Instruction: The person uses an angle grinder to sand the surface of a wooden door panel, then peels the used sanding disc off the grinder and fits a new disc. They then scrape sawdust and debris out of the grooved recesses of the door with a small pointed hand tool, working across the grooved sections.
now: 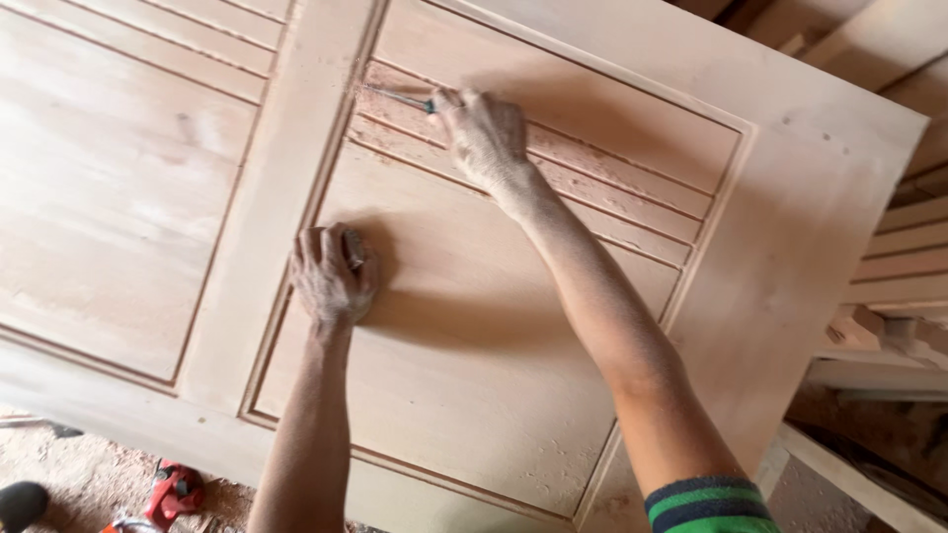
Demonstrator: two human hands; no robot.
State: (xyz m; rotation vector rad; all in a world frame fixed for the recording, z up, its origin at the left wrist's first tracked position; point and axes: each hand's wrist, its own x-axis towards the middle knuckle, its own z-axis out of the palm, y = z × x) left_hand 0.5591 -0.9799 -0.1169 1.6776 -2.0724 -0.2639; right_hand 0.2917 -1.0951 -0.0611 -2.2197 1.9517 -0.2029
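Sawdust-strewn floor [89, 474] shows below a pale panelled wooden door [474, 326] lying flat. On its grooved slats, the right hand [486, 133] has its fingers clenched on a thin metal tool [403, 99] — the left hand [331, 274] presses down on a small block [354, 247].

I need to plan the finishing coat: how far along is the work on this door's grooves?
Done: the pale wooden panelled door looks smooth, frames cut. In hand: the right hand works a thin metal tool with a green handle into the reddish horizontal grooves; the left hand rests on the panel. Left: the grooves look rough and dusty.
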